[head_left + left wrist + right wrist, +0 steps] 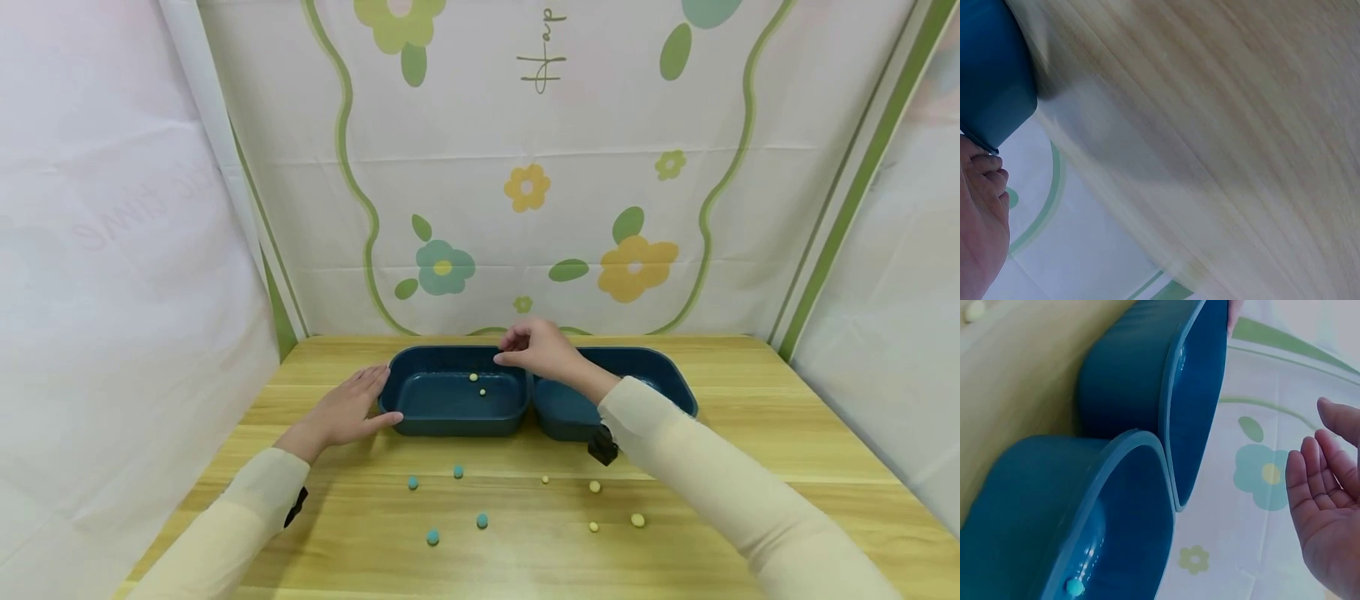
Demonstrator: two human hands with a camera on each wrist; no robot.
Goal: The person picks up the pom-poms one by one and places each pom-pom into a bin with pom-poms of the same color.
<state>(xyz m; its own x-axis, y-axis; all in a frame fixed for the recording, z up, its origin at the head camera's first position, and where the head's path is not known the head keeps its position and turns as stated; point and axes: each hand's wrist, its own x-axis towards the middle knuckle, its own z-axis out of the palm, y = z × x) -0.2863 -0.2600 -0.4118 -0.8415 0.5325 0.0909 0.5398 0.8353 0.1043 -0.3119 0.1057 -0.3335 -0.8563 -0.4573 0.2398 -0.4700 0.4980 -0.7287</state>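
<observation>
My left hand [348, 411] rests with spread fingers and thumb against the left end of a dark blue box [457, 427]. In the left wrist view, fingers [991, 175] lie at the box rim. Two small yellow balls [473, 377] lie inside this box. My right hand [543, 350] is held over its right end, thumb and bent fingers apart, and nothing shows between them. The right wrist view shows that palm [1329, 531] with loosely curved fingers. A second dark blue box [570, 425] stands alongside, partly hidden by my right forearm; a teal ball [1075, 587] lies in it.
On the wooden table [360, 550], several teal balls [482, 521] lie in front of the left box. Several yellow balls [595, 487] are scattered to their right, before the second box. A flower-printed cloth [465, 192] hangs behind the boxes, with white cloth at both sides.
</observation>
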